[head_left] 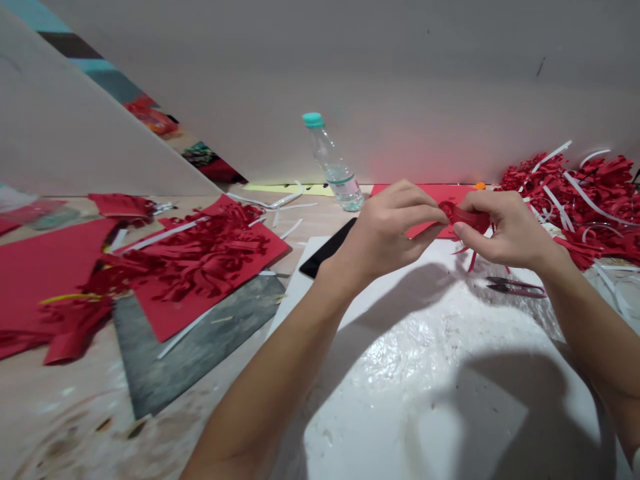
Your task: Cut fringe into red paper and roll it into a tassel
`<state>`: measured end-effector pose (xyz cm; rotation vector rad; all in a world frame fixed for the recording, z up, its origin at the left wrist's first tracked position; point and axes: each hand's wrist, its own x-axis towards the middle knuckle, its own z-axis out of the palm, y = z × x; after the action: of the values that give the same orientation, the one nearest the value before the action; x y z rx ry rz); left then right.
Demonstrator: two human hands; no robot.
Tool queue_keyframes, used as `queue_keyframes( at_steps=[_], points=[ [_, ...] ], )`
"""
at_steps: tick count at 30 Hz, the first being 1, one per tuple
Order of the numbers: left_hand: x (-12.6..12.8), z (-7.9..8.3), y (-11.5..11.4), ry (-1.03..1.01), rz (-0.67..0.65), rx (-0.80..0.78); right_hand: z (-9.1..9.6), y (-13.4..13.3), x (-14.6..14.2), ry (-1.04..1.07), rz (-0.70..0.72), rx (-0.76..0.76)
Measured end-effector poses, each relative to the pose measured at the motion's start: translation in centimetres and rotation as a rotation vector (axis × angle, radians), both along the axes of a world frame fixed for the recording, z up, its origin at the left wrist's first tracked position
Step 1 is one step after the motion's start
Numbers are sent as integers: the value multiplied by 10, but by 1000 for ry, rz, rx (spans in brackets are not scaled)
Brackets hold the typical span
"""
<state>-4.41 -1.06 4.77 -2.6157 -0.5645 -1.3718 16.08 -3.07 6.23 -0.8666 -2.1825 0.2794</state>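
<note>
Above the white board point(380, 400), my left hand point(387, 230) and my right hand point(513, 230) meet at a small red foam or paper piece point(473, 219). My right thumb and fingers pinch it, and my left fingertips close on its left end. Thin red strips point(472, 261) dangle beneath it. Part of the piece is hidden behind my fingers. Below my right hand, a pair of thread snips point(516, 287) lies on the board. A black phone point(327, 250) rests at the board's far left corner, partly covered by my left wrist.
A bottle point(333, 163) with a teal cap stands by the back wall. Red fringed pieces point(200, 257) lie on red sheets at left, over a dark grey plate point(175, 360). More red fringe with white strips point(580, 200) is heaped at right. Another red sheet point(387, 189) lies behind my hands.
</note>
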Motion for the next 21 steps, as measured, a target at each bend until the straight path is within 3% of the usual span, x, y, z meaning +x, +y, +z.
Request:
queue_keyframes(
  at_steps=[7,15,21],
  points=[
    [1,5,-6,20,80,-124,-1,0,0,3,3,-7],
    [-6,9,-6,19,22,-208,1,-1,1,17,-12,-68],
    [-9,3,3,37,-18,-156,1,1,4,68,-5,-167]
  ],
)
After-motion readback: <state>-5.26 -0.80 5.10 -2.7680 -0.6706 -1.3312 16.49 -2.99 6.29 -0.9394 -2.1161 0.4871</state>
